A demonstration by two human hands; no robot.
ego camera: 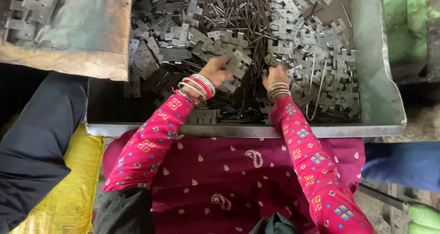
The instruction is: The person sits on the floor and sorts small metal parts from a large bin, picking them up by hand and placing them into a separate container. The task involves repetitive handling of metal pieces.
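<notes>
Over the metal tray (376, 78), left hand (217, 71) fingers gripping a flat hinge leaf (239, 64) slanted down-right; right hand (275, 76) fingers' state untellable.

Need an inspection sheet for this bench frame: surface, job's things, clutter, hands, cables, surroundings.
Surface: grey sheet-metal tray with raised rim, front lip at the person's lap.
Job's things: flat stamped hinge leaves heaped across the tray; thin metal pins piled down the middle.
Clutter: worn rusty sheet over the tray's top-left corner, a few hinge leaves on it.
Hands: left hand closed on a hinge leaf; right hand fingers down in the pile, grip cannot be told. Bangles on both wrists.
Cables: nothing seen.
Surroundings: yellow sack at left, dark sleeve of another person, blue cloth at right, green surface top right.
</notes>
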